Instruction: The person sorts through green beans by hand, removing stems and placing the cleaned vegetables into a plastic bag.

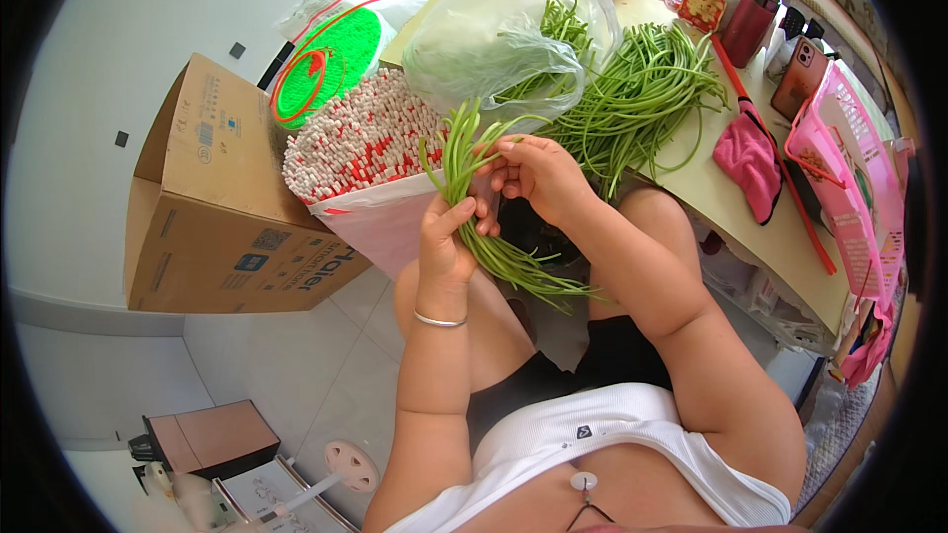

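My left hand (pixel 449 237) is closed around a bunch of long green vegetable stems (pixel 457 158), held upright over my lap with the lower ends trailing to the right. Beside it, my right hand (pixel 541 176) pinches at a stem near the top of the bunch, thumb and forefinger together. Past my hands, a larger pile of the same stems (pixel 647 79) lies on the table (pixel 691 143). Left of that pile is a clear plastic bag (pixel 459 35) with more stems in and under it.
On the left stand a cardboard box (pixel 232 237) and a white sack (pixel 370 202) full of small white and red pieces, with something bright green (pixel 331 64) behind. To the right are a dark red thermos (pixel 752 15), a phone (pixel 798 79), a pink cloth (pixel 748 163) and a pink basket (pixel 849 143).
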Demonstrator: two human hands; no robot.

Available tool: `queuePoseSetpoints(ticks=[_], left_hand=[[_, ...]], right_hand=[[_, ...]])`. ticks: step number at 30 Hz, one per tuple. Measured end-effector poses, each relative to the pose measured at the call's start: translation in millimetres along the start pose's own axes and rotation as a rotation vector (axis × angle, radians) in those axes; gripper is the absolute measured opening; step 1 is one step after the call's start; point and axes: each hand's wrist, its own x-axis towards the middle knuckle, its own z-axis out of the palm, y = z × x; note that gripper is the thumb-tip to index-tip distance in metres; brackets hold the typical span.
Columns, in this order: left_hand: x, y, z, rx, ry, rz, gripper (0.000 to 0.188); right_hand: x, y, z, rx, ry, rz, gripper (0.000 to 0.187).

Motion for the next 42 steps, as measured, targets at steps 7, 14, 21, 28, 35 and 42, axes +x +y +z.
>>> queuePoseSetpoints(ticks=[7,14,21,28,35,42], left_hand=[[1.3,2.1,-2.8,0.234,0.044,0.067,0.024],[2.6,-1.5,-2.8,0.401,0.013,0.012,0.022],[1.9,9.7,-21.5,0.143,0.097,0.098,0.010],[-1.8,34.3,-52.8,-0.112,0.304,0.216,0.006],[-6.9,41.4,-57.6,-0.162,0.231,0.164,0.009],[-6.6,39.5,-50.9,-0.120,0.157,0.133,0.016]], right_hand=[[-13.8,-19.1,4.3,-0.625,0.188,-0.271,0.025],[-16.0,-30.9,-0.2,-0.141,0.254,-0.403,0.026],[-26.1,-74.3,-29.7,0.307,-0.013,-0.564,0.023],[-30.5,-78.8,-42.7,0.154,-0.238,-0.318,0.022],[-32.4,-60.3,-15.6,-0.789,-0.142,0.049,0.015],[-9.5,-17.2,-27.4,-1.528,-0.235,0.042,0.014]])
